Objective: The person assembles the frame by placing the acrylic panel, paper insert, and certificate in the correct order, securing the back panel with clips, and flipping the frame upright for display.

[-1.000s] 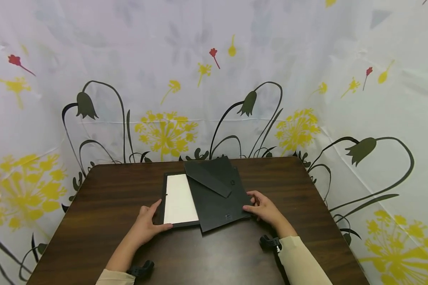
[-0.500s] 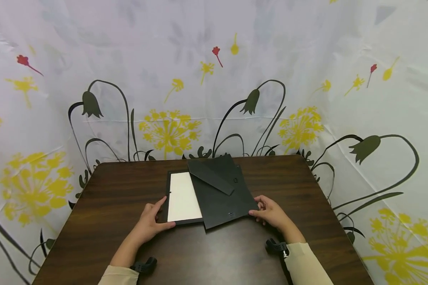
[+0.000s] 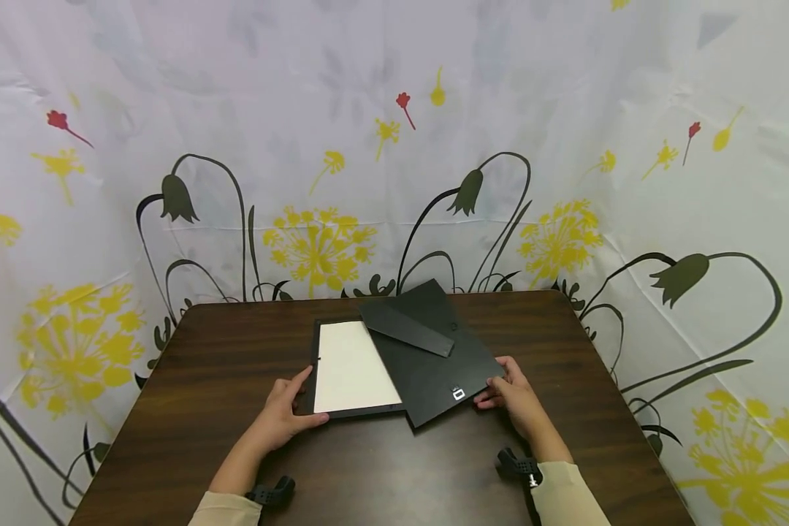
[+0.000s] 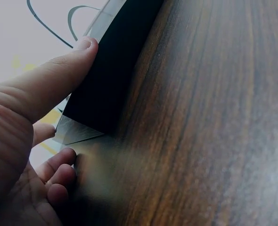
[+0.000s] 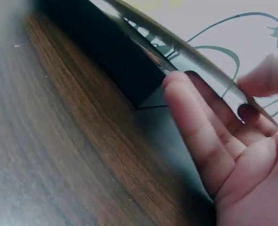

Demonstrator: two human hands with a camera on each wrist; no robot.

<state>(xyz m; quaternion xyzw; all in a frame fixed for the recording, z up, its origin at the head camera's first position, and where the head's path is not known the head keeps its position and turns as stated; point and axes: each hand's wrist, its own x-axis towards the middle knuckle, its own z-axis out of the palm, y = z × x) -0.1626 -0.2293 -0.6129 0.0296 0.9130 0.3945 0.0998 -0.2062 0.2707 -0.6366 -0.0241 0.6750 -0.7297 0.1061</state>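
Right hand (image 3: 518, 400) pinching flat black board (image 3: 427, 372)
My left hand (image 3: 279, 416), spread wide, touches a rectangular black frame (image 3: 368, 413) near the worktop's (image 3: 394, 475) far edge.

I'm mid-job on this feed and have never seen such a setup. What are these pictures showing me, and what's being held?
There is no machine here, just a person's two bare hands. The wide picture comes from a camera worn on the head, looking forward and down; the two close-ups come from cameras on each wrist.

On the brown table lies a black frame around a pale panel. The left hand touches the frame's near left corner. The right hand holds a corner of a dark board, tilted over part of the frame, with a flat leg on it.
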